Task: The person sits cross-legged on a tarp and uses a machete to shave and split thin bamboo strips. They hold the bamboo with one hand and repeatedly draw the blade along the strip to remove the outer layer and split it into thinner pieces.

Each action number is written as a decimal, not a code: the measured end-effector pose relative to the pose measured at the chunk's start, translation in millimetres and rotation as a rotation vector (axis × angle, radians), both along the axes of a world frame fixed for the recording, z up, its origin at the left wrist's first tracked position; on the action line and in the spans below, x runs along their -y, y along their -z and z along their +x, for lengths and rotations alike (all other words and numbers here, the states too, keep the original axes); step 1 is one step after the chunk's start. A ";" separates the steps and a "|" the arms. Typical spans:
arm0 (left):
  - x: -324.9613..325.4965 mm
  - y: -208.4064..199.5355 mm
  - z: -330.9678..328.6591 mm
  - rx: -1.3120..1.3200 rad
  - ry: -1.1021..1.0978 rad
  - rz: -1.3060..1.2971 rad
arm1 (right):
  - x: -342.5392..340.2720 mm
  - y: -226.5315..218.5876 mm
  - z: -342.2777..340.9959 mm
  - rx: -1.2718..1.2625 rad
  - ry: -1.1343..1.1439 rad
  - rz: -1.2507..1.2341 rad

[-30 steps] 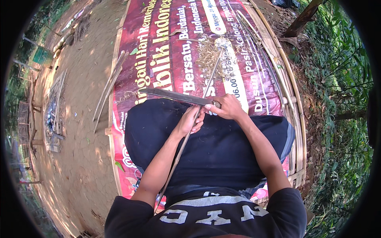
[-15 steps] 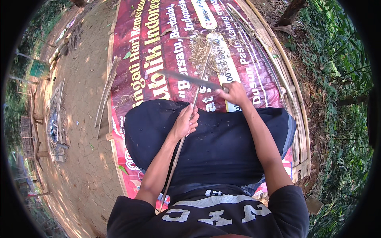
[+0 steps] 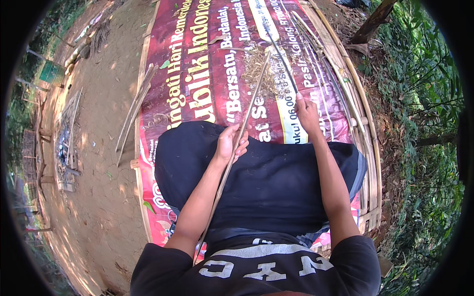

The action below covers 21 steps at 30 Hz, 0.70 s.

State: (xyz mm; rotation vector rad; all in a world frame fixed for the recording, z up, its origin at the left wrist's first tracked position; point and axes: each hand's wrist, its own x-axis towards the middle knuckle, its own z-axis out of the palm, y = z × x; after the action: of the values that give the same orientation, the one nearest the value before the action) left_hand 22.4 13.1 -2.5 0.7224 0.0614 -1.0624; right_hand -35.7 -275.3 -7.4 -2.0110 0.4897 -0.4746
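A long, thin bamboo strip [image 3: 253,103] slants across my lap, from beside my left arm up to a heap of pale shavings [image 3: 261,74]. My left hand [image 3: 232,143] is loosely curled around it at about its middle, palm partly turned up. In my right hand [image 3: 307,117] is the handle of a machete [image 3: 282,58]. Its dark blade, seen nearly edge-on, points away from me over the shavings, to the right of the strip and apart from it. The fingers of my right hand are closed, partly hidden behind the back of the hand.
I sit on a red printed banner [image 3: 192,74] spread over a bamboo platform. Loose bamboo strips lie along its right side [image 3: 340,84] and over its left edge [image 3: 136,108]. Cracked bare earth [image 3: 106,133] extends to the left; green plants [image 3: 429,98] grow at the right.
The machete has swung from lying across the bamboo strip to pointing away, right of it. My right hand has shifted slightly right. My left hand has loosened and turned its palm up.
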 end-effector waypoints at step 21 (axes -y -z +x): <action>3.0 -14.6 -21.9 0.329 0.237 0.317 | -57.3 -0.3 -8.1 -0.075 -0.577 -0.567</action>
State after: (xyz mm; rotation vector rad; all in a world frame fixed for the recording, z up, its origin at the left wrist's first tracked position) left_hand 0.5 10.1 12.0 1.2077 -0.1454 -1.1586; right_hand -43.8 -218.0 -7.1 -2.5847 -0.2243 -0.1836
